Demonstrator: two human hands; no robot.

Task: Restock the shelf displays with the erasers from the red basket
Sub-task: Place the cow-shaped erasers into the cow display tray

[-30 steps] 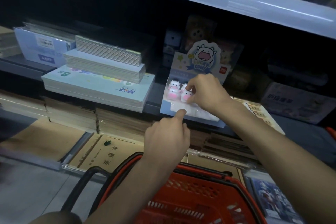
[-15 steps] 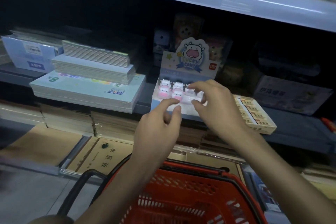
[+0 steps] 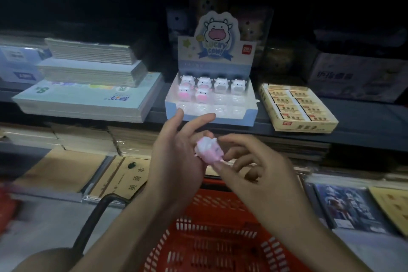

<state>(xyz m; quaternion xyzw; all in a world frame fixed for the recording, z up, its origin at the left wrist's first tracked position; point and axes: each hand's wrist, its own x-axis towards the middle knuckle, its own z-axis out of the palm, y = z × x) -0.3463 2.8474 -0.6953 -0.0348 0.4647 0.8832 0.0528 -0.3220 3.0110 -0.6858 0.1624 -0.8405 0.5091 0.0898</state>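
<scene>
- Above the red basket (image 3: pixel 209 227), both hands meet at a pink cow eraser (image 3: pixel 208 150).
- The right hand (image 3: pixel 254 168) pinches it; whether the left hand (image 3: pixel 176 157) grips it I can't tell.
- Beyond, the display box (image 3: pixel 212 118) sits part filled.
</scene>
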